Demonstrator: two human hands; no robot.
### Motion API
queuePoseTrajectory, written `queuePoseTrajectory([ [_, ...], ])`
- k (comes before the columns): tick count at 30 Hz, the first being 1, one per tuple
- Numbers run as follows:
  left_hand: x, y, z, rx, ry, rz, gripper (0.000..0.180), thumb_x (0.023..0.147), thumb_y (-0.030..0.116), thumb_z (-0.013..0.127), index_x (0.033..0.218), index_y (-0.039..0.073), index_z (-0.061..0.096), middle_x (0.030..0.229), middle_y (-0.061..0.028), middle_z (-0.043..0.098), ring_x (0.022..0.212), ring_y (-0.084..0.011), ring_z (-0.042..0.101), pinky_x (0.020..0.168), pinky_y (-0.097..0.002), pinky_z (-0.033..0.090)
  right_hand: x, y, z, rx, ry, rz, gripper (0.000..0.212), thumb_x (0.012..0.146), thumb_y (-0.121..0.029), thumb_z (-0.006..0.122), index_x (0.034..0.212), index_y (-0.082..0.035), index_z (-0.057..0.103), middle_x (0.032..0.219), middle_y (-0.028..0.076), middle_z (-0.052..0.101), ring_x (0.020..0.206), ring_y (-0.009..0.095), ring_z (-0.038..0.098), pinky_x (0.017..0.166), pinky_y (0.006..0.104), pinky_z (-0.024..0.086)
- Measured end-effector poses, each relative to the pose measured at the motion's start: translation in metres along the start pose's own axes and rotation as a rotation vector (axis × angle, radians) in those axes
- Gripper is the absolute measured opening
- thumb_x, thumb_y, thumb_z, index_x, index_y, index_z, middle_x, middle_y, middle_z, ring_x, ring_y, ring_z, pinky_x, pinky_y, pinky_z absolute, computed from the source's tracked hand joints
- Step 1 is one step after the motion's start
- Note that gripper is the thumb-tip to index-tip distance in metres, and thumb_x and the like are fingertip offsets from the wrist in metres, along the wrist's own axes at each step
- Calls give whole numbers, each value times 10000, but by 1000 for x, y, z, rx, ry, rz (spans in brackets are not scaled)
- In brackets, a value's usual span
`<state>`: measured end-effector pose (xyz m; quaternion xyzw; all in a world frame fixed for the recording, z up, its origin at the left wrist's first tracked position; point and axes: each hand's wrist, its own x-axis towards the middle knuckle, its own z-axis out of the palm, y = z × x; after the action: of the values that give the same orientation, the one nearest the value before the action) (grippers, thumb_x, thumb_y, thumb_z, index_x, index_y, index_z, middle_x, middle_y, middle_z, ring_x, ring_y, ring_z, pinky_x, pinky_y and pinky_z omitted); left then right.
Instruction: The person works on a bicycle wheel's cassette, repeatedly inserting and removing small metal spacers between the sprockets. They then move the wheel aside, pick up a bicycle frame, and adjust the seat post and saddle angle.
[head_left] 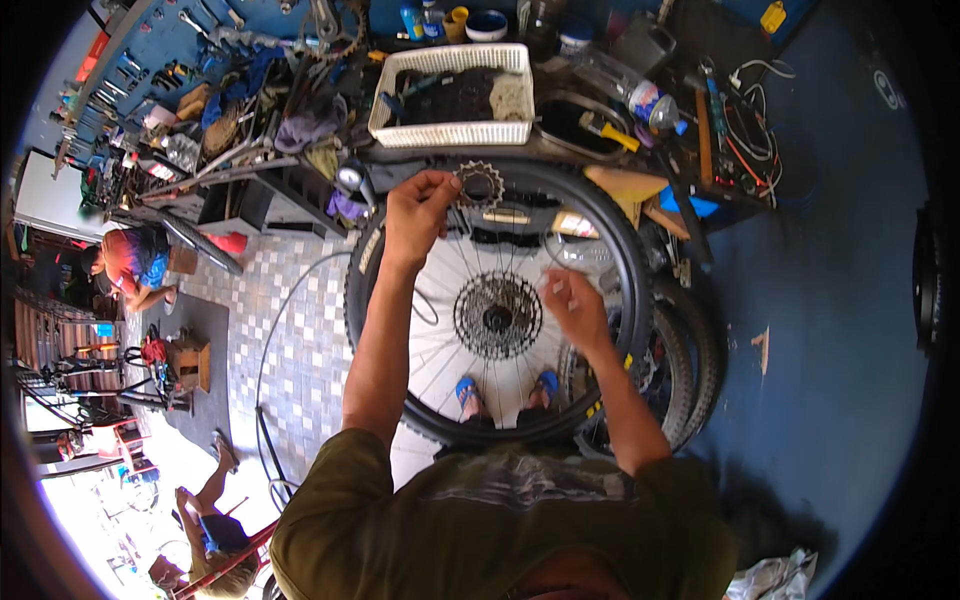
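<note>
the work looks partway along, judging by how the parts lie. a large cassette [523, 315] is in place around the dark middle of the hub [497, 318], and the spoked wheel [634, 270] that carries it has its tyre on, so that much seems done. the piece that stands apart is a toothed sprocket [496, 186], a thin metal ring up near the far side of the tyre, well apart from the hub; with it off the stack, the cassette and this ring are not together as one set, and that part looks unfinished.

the left hand [420, 215] has the sprocket, its grip pinched with thumb and fingers together on the ring's near left edge, the rest of the ring showing free. the right hand [573, 305] is over the wheel, just beside the cassette on its right, fingers curled in with a small gap at most; it is blurred, so i can't tell whether its grip has hold of anything small.

beyond the wheel, the counter [400, 155] carries a white basket [455, 133] with dark items in it, a yellow-handled tool [622, 138] and a clear plastic bottle [655, 105]. neither hand touches any of those.
</note>
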<state>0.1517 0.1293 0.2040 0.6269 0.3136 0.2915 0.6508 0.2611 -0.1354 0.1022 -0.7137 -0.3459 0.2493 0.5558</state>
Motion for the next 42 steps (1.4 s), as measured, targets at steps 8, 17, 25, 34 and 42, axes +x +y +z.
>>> queuePoseTrajectory([
  [8,-150,19,-14,-25,18,-40,154,973,134,711,1010,-14,700,793,-44,737,518,-9,483,451,-185,351,-6,-118,23,520,-259,50,385,998,-120,668,1353,-1,578,921,-8,631,818,63,562,741,239,479],
  [17,-203,23,-30,-128,34,-74,239,986,150,715,1126,-43,707,783,-28,705,526,-12,489,455,-187,374,-48,-144,33,531,-291,-27,338,990,-26,645,1323,20,609,895,9,616,779,70,560,700,241,473],
  [25,-224,35,-34,-219,20,-6,239,1010,119,678,1159,-68,688,701,10,607,515,-26,473,460,-200,389,-58,-164,28,562,-307,-103,313,989,-26,649,1299,17,629,886,1,621,774,53,537,672,221,443],
  [34,-228,46,-35,-324,-17,40,219,1008,90,672,1159,-66,689,746,-20,656,521,-33,485,466,-202,403,-61,-179,24,586,-308,-133,321,989,-29,655,1304,22,623,894,11,637,772,48,528,661,216,425],
  [42,-227,47,-32,-331,-19,47,216,1014,107,668,1146,-61,695,717,-8,632,519,-35,485,467,-203,405,-59,-180,19,595,-326,-168,318,993,-26,642,1305,33,620,882,11,631,765,46,523,650,217,414],
])
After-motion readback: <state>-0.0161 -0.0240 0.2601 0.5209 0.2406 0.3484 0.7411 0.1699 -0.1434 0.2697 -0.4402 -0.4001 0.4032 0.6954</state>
